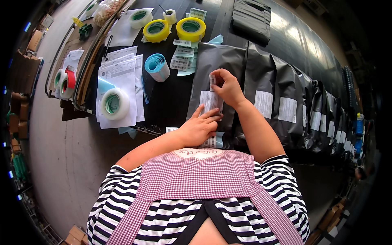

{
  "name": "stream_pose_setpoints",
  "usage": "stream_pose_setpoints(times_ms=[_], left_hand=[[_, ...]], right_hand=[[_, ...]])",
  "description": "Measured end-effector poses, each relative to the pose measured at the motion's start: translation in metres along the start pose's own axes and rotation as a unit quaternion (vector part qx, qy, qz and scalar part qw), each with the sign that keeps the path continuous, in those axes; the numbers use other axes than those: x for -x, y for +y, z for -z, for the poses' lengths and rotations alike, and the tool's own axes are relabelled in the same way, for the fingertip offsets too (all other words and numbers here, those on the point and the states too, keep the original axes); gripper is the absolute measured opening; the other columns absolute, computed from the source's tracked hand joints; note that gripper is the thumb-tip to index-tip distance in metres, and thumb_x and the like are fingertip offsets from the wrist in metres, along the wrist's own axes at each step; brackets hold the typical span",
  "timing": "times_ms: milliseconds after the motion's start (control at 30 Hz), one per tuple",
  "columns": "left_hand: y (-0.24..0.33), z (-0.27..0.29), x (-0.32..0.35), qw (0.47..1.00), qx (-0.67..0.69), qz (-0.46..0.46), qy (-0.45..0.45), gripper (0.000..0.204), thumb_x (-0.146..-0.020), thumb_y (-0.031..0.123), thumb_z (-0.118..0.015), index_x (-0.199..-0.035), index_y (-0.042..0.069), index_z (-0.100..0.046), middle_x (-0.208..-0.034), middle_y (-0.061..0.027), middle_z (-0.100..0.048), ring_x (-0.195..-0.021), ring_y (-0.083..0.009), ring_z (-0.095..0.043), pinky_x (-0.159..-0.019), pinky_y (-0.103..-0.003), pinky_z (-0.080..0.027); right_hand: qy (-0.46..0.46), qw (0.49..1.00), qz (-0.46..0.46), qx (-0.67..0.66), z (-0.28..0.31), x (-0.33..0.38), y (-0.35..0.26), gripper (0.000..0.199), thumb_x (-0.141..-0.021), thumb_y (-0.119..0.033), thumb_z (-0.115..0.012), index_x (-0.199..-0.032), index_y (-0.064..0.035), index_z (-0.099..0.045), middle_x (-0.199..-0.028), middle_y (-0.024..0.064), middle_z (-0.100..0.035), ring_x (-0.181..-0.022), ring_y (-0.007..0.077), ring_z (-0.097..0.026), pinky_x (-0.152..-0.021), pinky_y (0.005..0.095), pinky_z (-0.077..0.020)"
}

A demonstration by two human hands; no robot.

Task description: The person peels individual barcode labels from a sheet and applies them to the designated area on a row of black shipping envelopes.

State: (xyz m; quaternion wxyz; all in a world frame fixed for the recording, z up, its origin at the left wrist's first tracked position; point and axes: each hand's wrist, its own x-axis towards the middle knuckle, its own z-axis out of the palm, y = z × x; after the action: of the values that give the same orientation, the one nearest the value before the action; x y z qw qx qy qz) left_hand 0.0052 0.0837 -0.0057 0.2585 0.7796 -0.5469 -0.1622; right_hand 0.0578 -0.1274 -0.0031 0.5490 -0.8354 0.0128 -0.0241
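A grey plastic mailer bag (216,61) lies on the black table in front of me. On it sits a white label sticker (209,101). My left hand (200,127) lies flat with fingers spread, pressing the label's lower edge. My right hand (227,87) pinches the label's top end between thumb and fingers, lifted a little off the bag. A strip of more labels (212,142) lies just below my left hand at the table's edge.
A row of grey mailer bags with white labels (288,109) overlaps to the right. Yellow tape rolls (190,28), a clear tape roll (115,103), a light blue roll (157,66), loose label sheets (183,55) and printed papers (121,69) lie to the left and behind. Folded grey bags (251,18) are stacked at the back.
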Motion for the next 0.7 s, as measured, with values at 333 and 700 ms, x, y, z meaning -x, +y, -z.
stream_pose_setpoints(times_ms=[333, 700], left_hand=[[-0.001, -0.002, 0.003, 1.0, 0.006, -0.001, -0.001, 0.016, -0.096, 0.023, -0.065, -0.098, 0.008, -0.062, -0.152, -0.0102, -0.05, -0.154, -0.0283, -0.025, -0.124, -0.061, -0.011], [-0.001, 0.01, 0.003, 0.996, 0.067, 0.024, 0.057, 0.015, -0.094, 0.019, -0.065, -0.098, 0.005, -0.063, -0.139, -0.0115, -0.06, -0.142, -0.0307, -0.043, -0.119, -0.055, -0.027]], right_hand=[[0.108, 0.963, 0.135, 0.208, -0.002, -0.013, -0.002, 0.106, -0.062, -0.013, -0.094, -0.153, -0.0145, -0.04, -0.114, 0.0098, -0.061, -0.092, 0.0239, -0.062, -0.086, 0.0359, -0.0535], [0.177, 0.981, 0.018, -0.079, 0.011, -0.009, 0.004, 0.045, -0.09, -0.015, -0.078, -0.13, -0.0025, -0.06, -0.092, 0.0026, -0.068, -0.082, 0.0112, -0.064, -0.076, 0.0252, -0.0514]])
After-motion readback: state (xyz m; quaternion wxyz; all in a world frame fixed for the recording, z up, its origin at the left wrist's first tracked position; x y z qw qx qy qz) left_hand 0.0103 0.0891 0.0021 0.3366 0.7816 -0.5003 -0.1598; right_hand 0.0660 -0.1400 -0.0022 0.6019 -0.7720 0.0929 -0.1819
